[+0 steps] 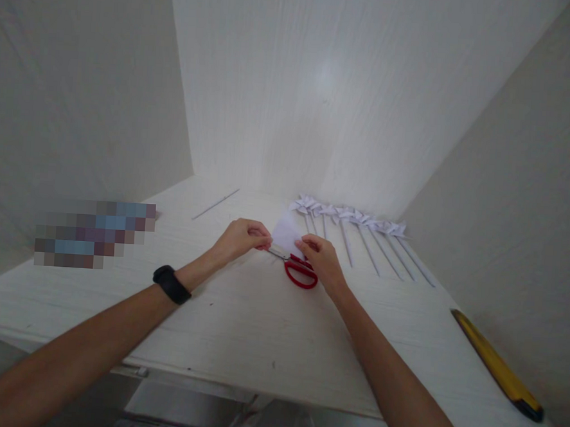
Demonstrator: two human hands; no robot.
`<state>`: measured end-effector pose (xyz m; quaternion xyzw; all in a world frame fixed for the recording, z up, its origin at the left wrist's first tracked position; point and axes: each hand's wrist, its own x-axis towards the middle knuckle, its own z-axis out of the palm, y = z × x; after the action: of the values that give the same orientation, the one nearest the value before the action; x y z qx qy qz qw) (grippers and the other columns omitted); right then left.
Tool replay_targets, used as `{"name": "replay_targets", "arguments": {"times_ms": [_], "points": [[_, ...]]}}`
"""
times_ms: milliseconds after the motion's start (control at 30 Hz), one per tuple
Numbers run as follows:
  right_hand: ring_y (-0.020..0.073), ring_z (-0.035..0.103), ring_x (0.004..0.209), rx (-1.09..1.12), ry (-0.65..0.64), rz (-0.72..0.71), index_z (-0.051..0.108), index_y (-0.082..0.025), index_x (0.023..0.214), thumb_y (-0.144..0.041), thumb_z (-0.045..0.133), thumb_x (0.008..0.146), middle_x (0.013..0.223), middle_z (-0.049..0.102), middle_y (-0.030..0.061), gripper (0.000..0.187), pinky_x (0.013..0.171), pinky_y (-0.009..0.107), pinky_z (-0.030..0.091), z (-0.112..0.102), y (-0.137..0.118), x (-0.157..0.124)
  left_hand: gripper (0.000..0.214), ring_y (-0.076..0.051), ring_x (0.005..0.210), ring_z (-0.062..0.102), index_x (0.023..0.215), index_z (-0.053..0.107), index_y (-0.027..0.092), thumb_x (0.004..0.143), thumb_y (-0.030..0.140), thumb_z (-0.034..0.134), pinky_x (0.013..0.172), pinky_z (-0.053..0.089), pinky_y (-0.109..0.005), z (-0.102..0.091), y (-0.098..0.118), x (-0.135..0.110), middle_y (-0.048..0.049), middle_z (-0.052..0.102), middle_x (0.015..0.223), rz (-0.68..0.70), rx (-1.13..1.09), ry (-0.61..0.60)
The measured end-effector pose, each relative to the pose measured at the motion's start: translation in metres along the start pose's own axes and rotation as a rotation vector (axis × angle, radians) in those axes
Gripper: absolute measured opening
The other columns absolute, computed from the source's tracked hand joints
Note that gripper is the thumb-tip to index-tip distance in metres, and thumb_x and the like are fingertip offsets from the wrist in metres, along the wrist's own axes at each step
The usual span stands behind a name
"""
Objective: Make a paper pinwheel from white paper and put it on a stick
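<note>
A small sheet of white paper (287,230) is held up between my two hands over the middle of the table. My left hand (245,238), with a black band on its wrist, pinches the paper's left corner. On the other side, my right hand (321,257) pinches the right corner between thumb and fingers. Scissors with red handles (301,276) lie on the table just under the paper. Their blades point left toward my left hand, and my right hand partly covers the handles.
Several white paper pinwheels (347,216) on thin sticks lie in a row at the back right. A single thin stick (215,204) lies at the back left. A yellow cutter knife (498,365) rests near the right wall. Something blurred out (95,234) sits at the left.
</note>
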<state>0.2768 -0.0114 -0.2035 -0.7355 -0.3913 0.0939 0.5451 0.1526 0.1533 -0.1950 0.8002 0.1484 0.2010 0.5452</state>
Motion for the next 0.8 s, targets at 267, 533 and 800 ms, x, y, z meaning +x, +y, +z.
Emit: {"name": "replay_targets", "arguments": {"times_ms": [267,533,800], "points": [[0.0107,0.045,0.047,0.025,0.049,0.033,0.057,-0.019,0.063,-0.037,0.062,0.068,0.051,0.051,-0.0032,0.020,0.044,0.022,0.033,0.0006,-0.0029,-0.0012,0.015,-0.013,0.060,0.063,0.069,0.066,0.012,0.066,0.027,0.068,0.064,0.050,-0.025,-0.0030,0.0061,-0.0016,-0.0038,0.069,0.064,-0.004,-0.006,0.043],[0.0109,0.050,0.046,0.048,0.043,0.058,0.057,-0.018,0.066,-0.036,0.060,0.070,0.053,0.054,-0.0026,0.019,0.043,0.022,0.036,0.0035,-0.0002,-0.0012,0.016,-0.013,0.059,0.061,0.069,0.066,0.011,0.064,0.027,0.069,0.062,0.048,-0.025,-0.0046,0.0071,-0.0016,-0.0041,0.068,0.063,-0.024,-0.006,0.070],[0.0122,0.051,0.051,0.024,0.054,0.017,0.057,-0.019,0.066,-0.030,0.058,0.071,0.054,0.054,-0.0022,0.012,0.051,0.024,0.039,-0.0005,0.0041,0.0032,0.015,-0.012,0.059,0.062,0.067,0.066,0.011,0.063,0.025,0.072,0.066,0.050,-0.026,-0.0067,0.0059,0.0003,-0.0034,0.068,0.062,-0.061,-0.107,0.092]]}}
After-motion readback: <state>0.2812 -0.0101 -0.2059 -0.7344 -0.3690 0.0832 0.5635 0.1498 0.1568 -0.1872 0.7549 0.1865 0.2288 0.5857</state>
